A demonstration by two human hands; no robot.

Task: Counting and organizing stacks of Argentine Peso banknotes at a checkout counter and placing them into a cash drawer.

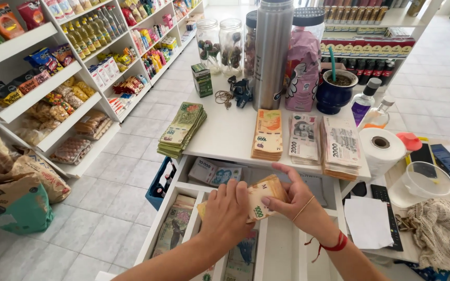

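Banknotes in a yellow-orange bundle [259, 200] are held between both hands above an open cash drawer [282, 244]. The left hand [226, 214] is closed over the near end of the bundle from above, fingers curled down across it. The right hand [292, 196] is pinched on the far end, thumb and fingertips gripping the edge, with a thin bracelet and a red cord seen at the wrist.

Below the hands, several drawer compartments are already filled: greenish notes [175, 226] lie in the left slot and bluish notes [243, 257] in the slot beside it, while the slot to the right appears bare. A loose pile of pale notes [215, 173] rests at the back of the drawer.

On the white tabletop [225, 135] above, sorting looks well advanced but unfinished, judging by four separate stacks laid out: a green stack [183, 127] at the left edge, an orange stack [267, 134], and two pinkish stacks [304, 138] [341, 148]. Behind them stand a steel flask [272, 52], glass jars [220, 44] and a blue gourd cup with a straw [334, 88]. A paper roll [381, 148] lies to the right.
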